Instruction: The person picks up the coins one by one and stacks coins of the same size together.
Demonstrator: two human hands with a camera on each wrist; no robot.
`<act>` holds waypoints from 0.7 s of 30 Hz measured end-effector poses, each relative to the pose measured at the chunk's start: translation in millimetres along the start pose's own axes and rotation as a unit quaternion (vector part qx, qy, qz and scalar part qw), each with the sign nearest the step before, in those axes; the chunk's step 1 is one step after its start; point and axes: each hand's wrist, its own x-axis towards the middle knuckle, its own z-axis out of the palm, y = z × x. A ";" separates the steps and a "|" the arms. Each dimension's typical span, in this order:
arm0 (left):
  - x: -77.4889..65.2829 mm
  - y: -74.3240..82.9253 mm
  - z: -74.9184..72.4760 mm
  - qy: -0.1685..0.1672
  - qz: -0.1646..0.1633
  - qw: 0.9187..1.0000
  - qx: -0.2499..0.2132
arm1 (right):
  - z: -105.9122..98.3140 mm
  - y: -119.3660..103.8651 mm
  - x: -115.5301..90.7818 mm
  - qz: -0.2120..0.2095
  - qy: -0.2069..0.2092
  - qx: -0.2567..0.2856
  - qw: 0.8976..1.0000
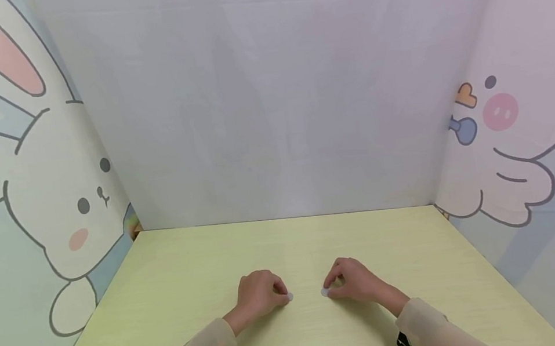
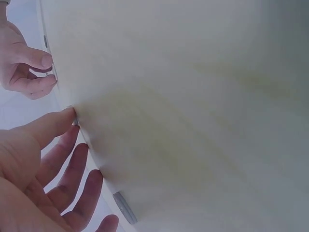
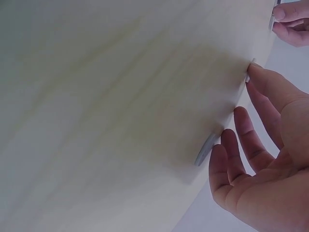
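My left hand [image 1: 261,292] pinches a small, flat, light grey disc [image 1: 291,296] between thumb and index finger, at table level. Across from it, my right hand [image 1: 352,281] pinches a similar disc [image 1: 324,292] in the same way. A short gap separates the two hands. In the left wrist view, another grey disc [image 2: 124,208] lies by the left hand's outer fingers. The right wrist view likewise has a further disc [image 3: 205,149] beside the right hand's curled outer fingers. Those two outer discs are hidden in the head view.
Both hands are over a pale yellow wood-grain table [image 1: 287,247]. A plain whitish sheet [image 1: 267,98] hangs along its back edge. Side sheets carry a rabbit drawing [image 1: 56,196] at left and a chick drawing [image 1: 531,58] at right. Black straps [image 1: 405,343] show under the sleeves.
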 end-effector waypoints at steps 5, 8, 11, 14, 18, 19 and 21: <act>0.0 -0.3 0.8 0.003 0.003 1.000 0.003 | -1.7 -2.5 -1.1 0.003 -0.001 0.005 1.000; 0.1 -0.1 0.6 0.006 0.007 1.000 0.003 | -2.4 -3.6 -1.5 0.004 -0.001 0.007 1.000; 0.0 -0.2 0.6 0.005 0.007 1.000 0.002 | -2.2 -3.8 -1.6 0.005 -0.002 0.005 1.000; 0.7 -2.9 3.4 0.008 0.009 1.000 0.001 | -1.8 -3.2 -1.8 0.004 -0.002 0.003 1.000; 1.3 -4.8 4.9 0.009 0.010 1.000 0.000 | -1.5 -2.8 -1.9 0.003 -0.001 0.005 1.000; 1.2 -4.7 4.7 0.007 0.009 1.000 0.001 | -1.5 -2.8 -1.9 0.003 -0.001 0.006 1.000; 0.7 -3.1 2.9 0.003 0.007 1.000 0.002 | -1.5 -2.9 -1.9 0.004 -0.002 0.007 1.000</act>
